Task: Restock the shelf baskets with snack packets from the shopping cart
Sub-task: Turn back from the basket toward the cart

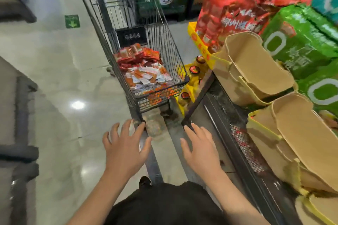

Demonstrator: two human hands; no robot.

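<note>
Both hands out in front, palms down, fingers spread and straight, holding nothing. Left hand (pixel 126 144) over the floor (pixel 60 71), fingertips near the cart's near corner. Right hand (pixel 200 149) beside it, fingertips just short of the dark shelf edge (pixel 225 126). Ahead, between and beyond the hands, a wire shopping cart (pixel 175 56) with snack packets (pixel 144 71) heaped in its bottom: red ones at the far end, orange-and-white ones nearer. On the shelf to the right, two tan baskets (pixel 256 67), tilted toward the aisle, the nearer basket (pixel 300 144) just beside the right forearm's line. Behind the baskets, large green bags (pixel 300 42) and red bags (pixel 237 9) stacked. Yellow-lidded jars (pixel 194 70) low between cart and shelf. Dark clothing at the bottom of view.
</note>
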